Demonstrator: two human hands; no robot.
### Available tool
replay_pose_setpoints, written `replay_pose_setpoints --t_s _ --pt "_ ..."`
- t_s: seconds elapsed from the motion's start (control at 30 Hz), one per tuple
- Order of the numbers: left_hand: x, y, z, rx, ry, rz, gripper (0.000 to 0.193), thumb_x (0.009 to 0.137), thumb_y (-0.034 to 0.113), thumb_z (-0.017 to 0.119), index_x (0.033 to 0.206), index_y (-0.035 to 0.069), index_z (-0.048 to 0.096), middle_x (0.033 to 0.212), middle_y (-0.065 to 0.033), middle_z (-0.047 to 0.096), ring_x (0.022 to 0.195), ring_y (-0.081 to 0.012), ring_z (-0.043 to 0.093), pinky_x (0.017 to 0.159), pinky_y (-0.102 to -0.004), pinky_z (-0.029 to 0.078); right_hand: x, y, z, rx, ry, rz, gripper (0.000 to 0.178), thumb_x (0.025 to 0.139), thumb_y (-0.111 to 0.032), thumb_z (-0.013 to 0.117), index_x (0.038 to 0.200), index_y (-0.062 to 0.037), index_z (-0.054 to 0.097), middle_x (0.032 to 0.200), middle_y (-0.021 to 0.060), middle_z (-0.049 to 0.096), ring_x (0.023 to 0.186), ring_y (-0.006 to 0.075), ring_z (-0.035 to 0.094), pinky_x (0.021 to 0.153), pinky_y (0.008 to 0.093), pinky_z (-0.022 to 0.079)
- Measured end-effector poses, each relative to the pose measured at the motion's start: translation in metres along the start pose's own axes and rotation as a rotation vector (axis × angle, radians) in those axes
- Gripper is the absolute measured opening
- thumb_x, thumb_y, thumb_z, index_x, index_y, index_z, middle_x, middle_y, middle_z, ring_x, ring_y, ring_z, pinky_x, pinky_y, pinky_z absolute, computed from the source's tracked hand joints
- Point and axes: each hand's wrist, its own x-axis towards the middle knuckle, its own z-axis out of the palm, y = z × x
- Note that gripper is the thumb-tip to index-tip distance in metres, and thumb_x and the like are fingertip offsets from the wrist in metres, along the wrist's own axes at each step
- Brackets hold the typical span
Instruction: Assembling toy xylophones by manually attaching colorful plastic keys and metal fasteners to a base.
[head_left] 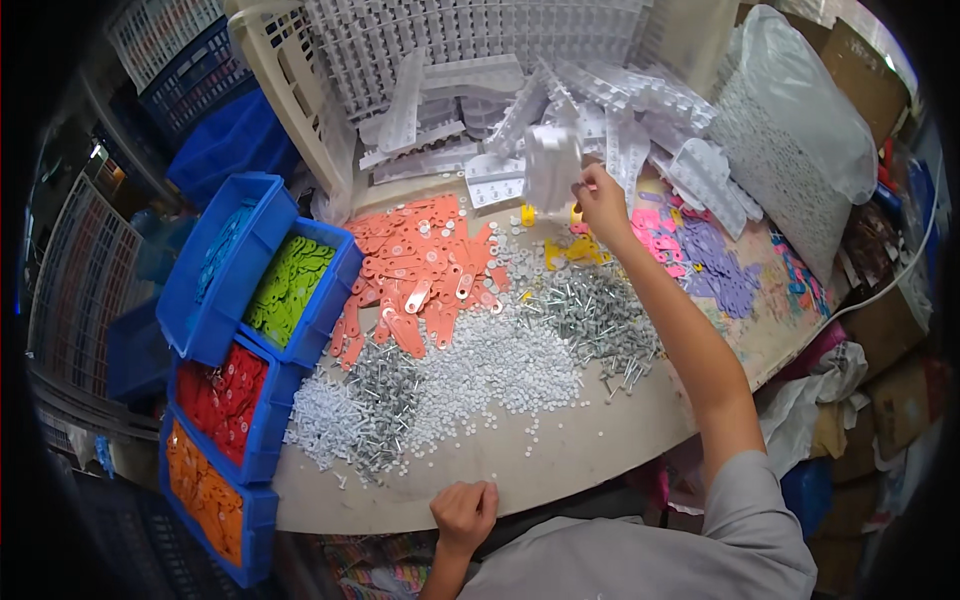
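Observation:
My right arm reaches far across the table, and my right hand (603, 207) pinches a translucent white plastic piece (553, 168), smeared by motion. Around it lies a heap of similar white plastic strips (495, 180) with rows of small bumps. Close to the near table edge, my left hand (464, 515) is curled closed; whatever its fingers may hold is hidden. Between the hands spread small white round caps (500, 365), silver screws (595, 315) and flat coral plastic tags (425, 265). Yellow pieces (572, 252) lie just below my right hand.
Stacked blue bins at left hold red (220, 400), orange (205, 485), green (290, 285) and blue pieces (222, 245). Pink (657, 237) and purple pieces (718, 262) lie at right. A large beige crate (300, 110) stands behind, beside a full clear bag (785, 140).

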Motion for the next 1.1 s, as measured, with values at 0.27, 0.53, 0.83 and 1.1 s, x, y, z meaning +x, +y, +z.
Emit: replay_pose_setpoints --t_s 0.27,0.53,0.83,1.1 --pt "0.017 0.017 -0.016 -0.67 0.245 -0.474 0.045 0.102 0.035 0.056 0.127 -0.002 0.051 0.107 -0.0164 0.065 0.104 -0.0243 0.062 0.099 -0.0374 0.045 -0.217 -0.051 0.004 -0.166 -0.215 -0.88 0.024 0.083 0.002 0.063 0.107 -0.0009 0.058 0.112 0.0216 0.068 0.093 0.0368 0.07 0.077 0.0419 0.06" --pt "0.013 0.017 -0.015 -0.417 -0.193 -0.547 0.057 0.084 0.02 0.073 0.134 0.0 0.053 0.119 -0.0153 0.058 0.115 -0.03 0.048 0.106 -0.0419 0.035 -0.302 -0.053 0.007 -0.186 -0.456 -0.699 0.024 0.079 -0.009 0.064 0.101 -0.0009 0.062 0.125 0.0175 0.064 0.101 0.0313 0.066 0.085 0.0401 0.054" --pt "0.041 0.008 0.017 -0.053 -0.055 -0.342 0.049 0.086 0.016 0.071 0.131 0.003 0.055 0.118 -0.0164 0.059 0.115 -0.0323 0.052 0.104 -0.0463 0.031 -0.277 -0.065 -0.07 -0.609 -0.294 -0.388 0.034 0.071 0.012 0.06 0.1 -0.0025 0.069 0.098 0.0141 0.062 0.096 0.0352 0.058 0.085 0.0446 0.047" --pt "0.063 0.002 0.006 0.082 -0.053 -0.243 0.036 0.09 0.022 0.068 0.123 0.008 0.065 0.108 -0.0099 0.059 0.106 -0.0292 0.052 0.099 -0.0445 0.033 -0.274 -0.047 -0.079 -0.713 -0.335 -0.265 0.015 0.08 0.004 0.067 0.093 -0.0033 0.068 0.1 0.0113 0.06 0.098 0.0328 0.056 0.087 0.0424 0.045"
